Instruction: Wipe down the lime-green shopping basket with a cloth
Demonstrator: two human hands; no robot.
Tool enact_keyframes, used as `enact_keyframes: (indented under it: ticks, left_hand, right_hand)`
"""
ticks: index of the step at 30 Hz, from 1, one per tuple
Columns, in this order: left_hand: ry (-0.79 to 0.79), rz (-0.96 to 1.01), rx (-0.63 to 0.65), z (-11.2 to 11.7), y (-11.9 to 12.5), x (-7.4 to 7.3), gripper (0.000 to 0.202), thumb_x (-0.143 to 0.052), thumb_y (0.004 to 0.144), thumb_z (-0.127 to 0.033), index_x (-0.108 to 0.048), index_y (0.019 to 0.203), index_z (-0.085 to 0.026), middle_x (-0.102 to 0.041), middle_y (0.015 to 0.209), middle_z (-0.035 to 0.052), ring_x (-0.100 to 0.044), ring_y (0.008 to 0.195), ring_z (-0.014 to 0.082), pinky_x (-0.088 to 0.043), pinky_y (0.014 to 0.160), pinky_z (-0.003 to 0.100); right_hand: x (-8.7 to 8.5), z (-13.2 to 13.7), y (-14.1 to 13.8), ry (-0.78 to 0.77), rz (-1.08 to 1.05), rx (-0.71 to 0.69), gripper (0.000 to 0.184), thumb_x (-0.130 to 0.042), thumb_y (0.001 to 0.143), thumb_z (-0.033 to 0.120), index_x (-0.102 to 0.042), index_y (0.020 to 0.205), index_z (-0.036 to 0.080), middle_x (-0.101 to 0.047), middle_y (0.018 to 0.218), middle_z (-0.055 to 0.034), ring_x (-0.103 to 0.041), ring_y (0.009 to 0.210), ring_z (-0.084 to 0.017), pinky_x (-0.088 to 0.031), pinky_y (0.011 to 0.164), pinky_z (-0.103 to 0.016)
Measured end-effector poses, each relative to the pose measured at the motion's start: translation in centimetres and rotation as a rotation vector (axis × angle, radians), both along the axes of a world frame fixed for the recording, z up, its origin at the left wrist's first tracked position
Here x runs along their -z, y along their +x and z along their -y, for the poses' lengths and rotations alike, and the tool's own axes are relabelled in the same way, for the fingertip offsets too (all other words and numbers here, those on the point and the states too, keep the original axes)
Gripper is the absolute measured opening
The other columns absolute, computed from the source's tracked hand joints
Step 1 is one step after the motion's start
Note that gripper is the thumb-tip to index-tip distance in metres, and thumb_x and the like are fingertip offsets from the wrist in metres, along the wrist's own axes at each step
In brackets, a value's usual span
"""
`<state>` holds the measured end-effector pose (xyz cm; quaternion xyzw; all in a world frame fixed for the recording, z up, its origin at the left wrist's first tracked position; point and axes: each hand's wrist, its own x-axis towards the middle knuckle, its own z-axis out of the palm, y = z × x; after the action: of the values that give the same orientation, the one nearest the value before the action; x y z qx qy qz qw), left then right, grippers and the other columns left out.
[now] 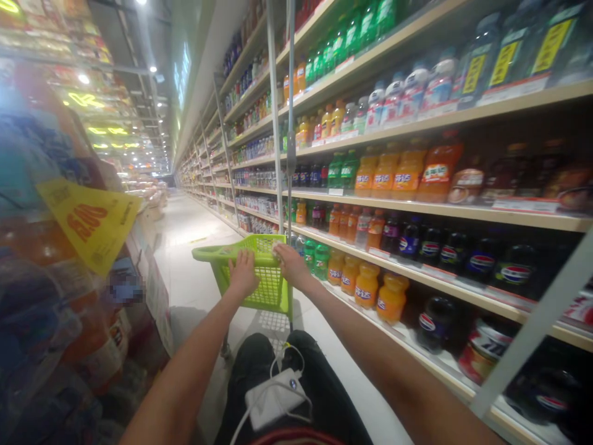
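Observation:
Ahead of my knees stands a lime-green shopping cart (265, 290) with a lattice basket. My left hand (243, 275) is on the cart's near rim, its fingers curled over the edge. At the near right corner of the same rim, my right hand (293, 266) is closed on the edge. Something small and white shows by the right fingertips, too small to name. Over my dark trousers lies a white power bank (273, 398) with white cables.
Shelves of drink bottles (380, 176) line the right side, with a metal upright (273, 93) close to the cart. On the left, stacked bottles (88, 321) carry a yellow price sign (92, 222). A pale tiled aisle (185, 216) runs ahead.

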<state>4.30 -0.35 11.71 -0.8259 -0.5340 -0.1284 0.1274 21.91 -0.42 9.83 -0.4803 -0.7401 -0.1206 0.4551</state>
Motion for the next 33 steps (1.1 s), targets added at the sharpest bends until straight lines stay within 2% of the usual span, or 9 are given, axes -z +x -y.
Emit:
enact_keyframes:
  ticks: [5,10,13,17,20,23,28,31,33]
  left_hand:
    - [-0.006,0.007,-0.02,-0.1,0.2,0.2,0.078,-0.049,0.071,-0.029,-0.017,0.14,-0.014,-0.013,0.149,0.0109,-0.01,0.137,0.0272,-0.016,0.106,0.056]
    - [-0.046,-0.005,-0.025,0.5,1.3,-0.1,0.079,-0.049,0.071,-0.031,-0.016,0.14,-0.013,-0.01,0.15,0.0118,-0.007,0.137,0.0281,-0.016,0.105,0.058]
    - [-0.038,-0.023,0.009,0.7,1.2,-0.2,0.078,-0.049,0.072,-0.032,-0.017,0.14,-0.015,-0.012,0.15,0.0111,-0.007,0.137,0.0276,-0.016,0.105,0.058]
    - [0.013,-0.014,0.064,0.6,0.2,0.1,0.073,-0.046,0.074,-0.031,-0.018,0.14,-0.017,-0.016,0.149,0.0074,-0.012,0.137,0.0247,-0.015,0.107,0.056]
    - [0.04,0.001,0.051,0.5,-0.1,0.5,0.073,-0.046,0.073,-0.029,-0.018,0.14,-0.017,-0.016,0.149,0.0066,-0.012,0.137,0.0243,-0.015,0.107,0.054]
    - [0.029,0.015,0.019,0.7,0.5,0.8,0.076,-0.048,0.073,-0.03,-0.017,0.14,-0.016,-0.014,0.15,0.0071,-0.01,0.137,0.0256,-0.016,0.107,0.054]
    - [0.009,0.007,0.034,1.4,1.8,0.5,0.076,-0.048,0.073,-0.03,-0.017,0.14,-0.016,-0.014,0.149,0.0069,-0.01,0.137,0.0256,-0.015,0.107,0.056]
    - [0.014,-0.009,0.065,1.5,1.6,0.2,0.075,-0.049,0.073,-0.03,-0.018,0.14,-0.015,-0.015,0.149,0.0073,-0.01,0.137,0.0246,-0.013,0.107,0.055]
    - [0.019,0.005,0.021,1.3,1.0,0.1,0.074,-0.048,0.073,-0.029,-0.018,0.14,-0.013,-0.014,0.149,0.0087,-0.009,0.137,0.0248,-0.014,0.107,0.056]
  right_hand:
    - [0.7,-0.2,1.5,-0.007,-0.091,0.128,0.051,-0.04,0.064,-0.001,-0.058,0.109,0.014,-0.059,0.114,-0.0111,-0.05,0.112,-0.022,-0.039,0.099,-0.043]
    - [0.2,0.3,-1.6,0.053,0.003,0.045,0.053,-0.038,0.069,0.001,-0.054,0.117,0.015,-0.054,0.122,-0.0098,-0.044,0.119,-0.02,-0.034,0.104,-0.04]
    - [0.1,0.9,-2.8,0.028,0.1,0.041,0.051,-0.039,0.07,0.001,-0.053,0.119,0.012,-0.051,0.127,-0.0116,-0.039,0.123,-0.022,-0.033,0.104,-0.041]
    - [0.5,1.8,-0.9,0.001,0.108,0.116,0.049,-0.041,0.071,0.001,-0.056,0.116,0.014,-0.051,0.127,-0.0123,-0.037,0.125,-0.025,-0.032,0.102,-0.046]
    - [1.0,1.9,1.6,0.019,-0.008,0.212,0.048,-0.041,0.071,0.001,-0.056,0.115,0.012,-0.051,0.127,-0.0138,-0.038,0.124,-0.024,-0.033,0.101,-0.044]
    - [1.2,1.5,2.5,0.052,-0.057,0.224,0.049,-0.04,0.07,0.0,-0.056,0.114,0.012,-0.052,0.126,-0.0129,-0.039,0.123,-0.021,-0.033,0.103,-0.041]
    - [0.8,0.8,-0.9,0.074,-0.012,0.152,0.051,-0.038,0.072,0.0,-0.055,0.117,0.014,-0.051,0.127,-0.0109,-0.037,0.125,-0.02,-0.03,0.105,-0.042]
    - [0.8,1.0,-2.9,0.038,0.05,0.098,0.05,-0.038,0.074,0.001,-0.053,0.121,0.013,-0.048,0.131,-0.0119,-0.034,0.128,-0.019,-0.028,0.106,-0.041]
    - [0.9,1.4,-2.9,0.017,0.078,0.109,0.051,-0.038,0.076,0.001,-0.051,0.123,0.014,-0.046,0.133,-0.0113,-0.031,0.13,-0.02,-0.027,0.106,-0.043]
